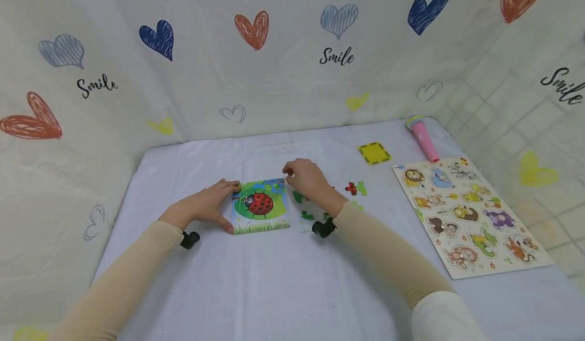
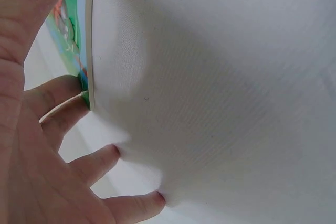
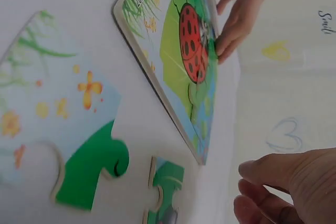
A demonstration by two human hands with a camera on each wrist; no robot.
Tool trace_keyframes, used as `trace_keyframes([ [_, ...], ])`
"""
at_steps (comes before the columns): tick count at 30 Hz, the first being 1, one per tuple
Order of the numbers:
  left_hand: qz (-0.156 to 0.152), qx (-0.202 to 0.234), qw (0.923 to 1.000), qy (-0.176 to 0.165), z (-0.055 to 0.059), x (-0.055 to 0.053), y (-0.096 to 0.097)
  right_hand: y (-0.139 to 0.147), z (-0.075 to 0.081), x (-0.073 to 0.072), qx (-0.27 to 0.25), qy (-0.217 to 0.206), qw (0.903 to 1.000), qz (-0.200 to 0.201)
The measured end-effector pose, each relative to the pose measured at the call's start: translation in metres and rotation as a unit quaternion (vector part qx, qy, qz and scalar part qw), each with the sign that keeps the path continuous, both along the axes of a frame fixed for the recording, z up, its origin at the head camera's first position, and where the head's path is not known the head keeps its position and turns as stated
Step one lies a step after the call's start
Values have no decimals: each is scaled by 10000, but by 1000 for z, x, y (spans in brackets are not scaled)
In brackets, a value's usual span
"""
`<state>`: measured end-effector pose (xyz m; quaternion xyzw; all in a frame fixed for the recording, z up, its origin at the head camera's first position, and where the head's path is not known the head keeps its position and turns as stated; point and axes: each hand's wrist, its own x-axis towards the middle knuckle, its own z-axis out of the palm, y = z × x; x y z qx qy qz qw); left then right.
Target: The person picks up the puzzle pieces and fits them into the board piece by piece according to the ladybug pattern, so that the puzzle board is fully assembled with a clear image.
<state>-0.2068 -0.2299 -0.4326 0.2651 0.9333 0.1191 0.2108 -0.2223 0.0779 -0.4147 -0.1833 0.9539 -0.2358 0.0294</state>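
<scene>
A square ladybug puzzle (image 1: 259,205) lies flat on the white-covered table, grass along its near edge. My left hand (image 1: 204,205) spreads along its left side, thumb at the near corner and fingertips at the far corner. Two other left fingertips (image 2: 110,153) press the cloth in the left wrist view. My right hand (image 1: 312,179) hovers by the puzzle's far right corner, thumb and fingers bent close together, with nothing showing between them. Under the right wrist lie loose puzzle pieces, among them a large green and pale blue piece (image 3: 81,174) and a smaller green one (image 3: 169,177).
A red and green piece (image 1: 356,188) lies right of my right hand. Farther back is a yellow square frame (image 1: 375,153). A pink toy microphone (image 1: 425,139) rests behind an animal puzzle board (image 1: 470,216) at the right. A printed curtain (image 1: 292,87) stands behind the table.
</scene>
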Motion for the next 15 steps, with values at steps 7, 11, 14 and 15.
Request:
trace_keyframes([
  [7,-41,-13,10000,-1,-2,-2,0,24,3,13,546,310,9980,110],
  [11,29,-67,9999,-72,-2,-2,-1,35,0,18,1075,405,9932,182],
  [14,56,-71,9999,-92,-1,-1,-2,39,0,23,1305,309,9907,232],
  [15,47,-73,9999,-66,0,-1,-2,40,0,24,1348,259,9902,259],
])
